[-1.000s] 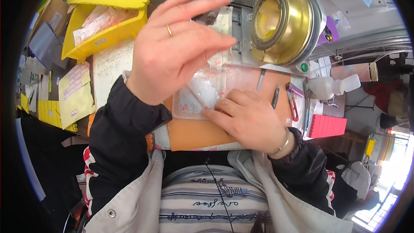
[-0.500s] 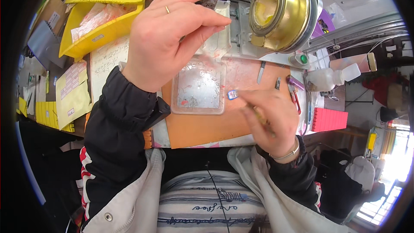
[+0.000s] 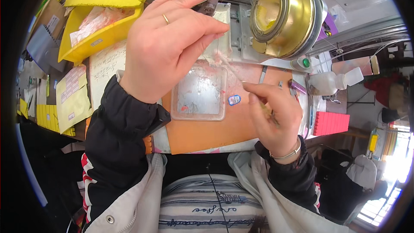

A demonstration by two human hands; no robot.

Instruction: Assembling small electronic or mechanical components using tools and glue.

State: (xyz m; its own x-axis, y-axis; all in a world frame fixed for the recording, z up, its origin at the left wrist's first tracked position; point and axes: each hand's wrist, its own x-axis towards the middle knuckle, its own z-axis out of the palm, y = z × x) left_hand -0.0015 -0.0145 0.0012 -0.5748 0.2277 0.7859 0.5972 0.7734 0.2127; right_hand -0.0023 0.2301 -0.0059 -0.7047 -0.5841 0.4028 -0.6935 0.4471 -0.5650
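Note:
My left hand, with a ring on one finger, is raised over the far left side of a clear shallow plastic box. Its thumb and forefinger are pinched together; what lies between them, if anything, is too small to make out. My right hand sits to the right of the box, closed around a thin pale stick. The stick points up and left, its tip just below my left fingertips. Small red bits and fine strands lie in the box. A small blue-and-white tag rests beside it.
An orange board lies under the box. A brass-coloured round machine part stands at the far right, near a white plastic bottle. A yellow bin with crumpled paper is far left. A pink foam block is at right.
My right hand has shifted slightly away from me, and the stick, blurred before, shows more clearly. The blue-and-white tag is now fully uncovered. My left hand keeps its pinch. The whole view has shifted slightly.

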